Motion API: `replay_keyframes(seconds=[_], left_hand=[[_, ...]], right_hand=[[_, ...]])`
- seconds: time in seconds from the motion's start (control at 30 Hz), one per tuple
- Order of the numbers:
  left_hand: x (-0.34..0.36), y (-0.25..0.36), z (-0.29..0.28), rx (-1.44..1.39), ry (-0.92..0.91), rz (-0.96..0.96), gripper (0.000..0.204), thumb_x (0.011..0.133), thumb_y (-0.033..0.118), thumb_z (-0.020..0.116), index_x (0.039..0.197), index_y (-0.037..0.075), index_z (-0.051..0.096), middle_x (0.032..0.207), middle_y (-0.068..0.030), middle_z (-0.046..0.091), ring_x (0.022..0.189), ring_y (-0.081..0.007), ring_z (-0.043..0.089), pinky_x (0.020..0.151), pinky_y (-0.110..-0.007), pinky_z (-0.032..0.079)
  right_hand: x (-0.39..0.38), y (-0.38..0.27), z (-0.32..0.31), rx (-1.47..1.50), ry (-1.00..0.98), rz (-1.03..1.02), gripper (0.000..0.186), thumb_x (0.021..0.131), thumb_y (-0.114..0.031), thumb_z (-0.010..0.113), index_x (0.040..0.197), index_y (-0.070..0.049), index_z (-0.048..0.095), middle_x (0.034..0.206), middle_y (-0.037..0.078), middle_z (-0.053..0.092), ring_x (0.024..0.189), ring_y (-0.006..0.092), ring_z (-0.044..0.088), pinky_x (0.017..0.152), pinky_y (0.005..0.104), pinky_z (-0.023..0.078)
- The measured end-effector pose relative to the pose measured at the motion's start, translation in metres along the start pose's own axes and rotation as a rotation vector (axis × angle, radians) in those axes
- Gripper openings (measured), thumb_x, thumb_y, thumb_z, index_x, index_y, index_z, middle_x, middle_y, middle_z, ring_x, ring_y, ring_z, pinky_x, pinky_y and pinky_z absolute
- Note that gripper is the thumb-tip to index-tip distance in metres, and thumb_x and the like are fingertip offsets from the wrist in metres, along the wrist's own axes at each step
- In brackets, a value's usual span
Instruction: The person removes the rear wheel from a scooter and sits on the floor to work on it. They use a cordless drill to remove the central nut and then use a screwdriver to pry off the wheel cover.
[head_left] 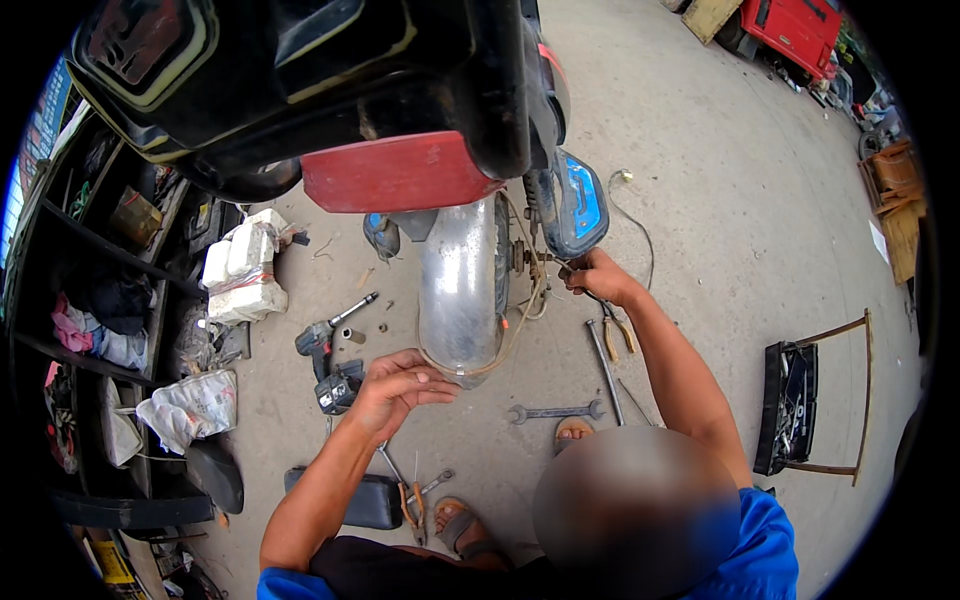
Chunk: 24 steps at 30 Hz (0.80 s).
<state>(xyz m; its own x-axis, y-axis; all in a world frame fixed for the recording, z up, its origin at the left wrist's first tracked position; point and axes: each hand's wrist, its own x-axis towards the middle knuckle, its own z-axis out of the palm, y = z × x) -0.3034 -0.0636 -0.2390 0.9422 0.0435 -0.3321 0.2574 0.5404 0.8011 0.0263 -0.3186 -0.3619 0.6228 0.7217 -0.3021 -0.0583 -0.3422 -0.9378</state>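
Note:
A silver metal fender (458, 280) curves over the wheel (502, 260) of a black two-wheeler with a red panel (400, 172). My left hand (402, 388) rests its outstretched fingers against the fender's lower end, where a thin cable loops round. At the wheel's right side, my right hand (597, 277) is closed by the axle (522, 257), its fingers pinched on something small and dark that I cannot make out. Just above that hand hangs a blue-and-black part (580, 205). Orange-handled pliers (624, 334) lie on the floor below the right wrist.
A cordless impact wrench (325, 350) and a socket (351, 335) lie left of the fender. An open-ended spanner (556, 412) and a long metal bar (604, 370) lie nearer me. Cluttered shelves (150, 270) line the left; a black tool case (785, 408) stands right.

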Motion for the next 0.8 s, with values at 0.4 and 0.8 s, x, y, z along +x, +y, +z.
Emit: replay_keyframes(seconds=[0.4, 0.8], left_hand=[[0.005, -0.011, -0.005, 0.099, 0.058, -0.072, 0.038, 0.091, 0.008, 0.055, 0.120, -0.016, 0.056, 0.114, -0.0302, 0.066, 0.107, -0.0408, 0.068, 0.096, -0.048, 0.055], [0.030, -0.012, -0.037, 0.169, 0.203, -0.137, 0.031, 0.094, 0.005, 0.041, 0.114, -0.009, 0.060, 0.104, -0.0226, 0.070, 0.092, -0.0319, 0.072, 0.084, -0.041, 0.059]], right_hand=[[0.017, -0.006, 0.034, -0.175, 0.128, -0.179, 0.041, 0.095, -0.011, 0.065, 0.135, -0.003, 0.056, 0.131, 0.013, 0.064, 0.119, 0.0233, 0.057, 0.104, 0.0373, 0.044], [0.022, -0.002, 0.028, -0.348, 0.103, -0.225, 0.036, 0.092, -0.007, 0.068, 0.125, 0.000, 0.057, 0.111, 0.013, 0.063, 0.101, 0.0248, 0.056, 0.095, 0.0397, 0.046]])
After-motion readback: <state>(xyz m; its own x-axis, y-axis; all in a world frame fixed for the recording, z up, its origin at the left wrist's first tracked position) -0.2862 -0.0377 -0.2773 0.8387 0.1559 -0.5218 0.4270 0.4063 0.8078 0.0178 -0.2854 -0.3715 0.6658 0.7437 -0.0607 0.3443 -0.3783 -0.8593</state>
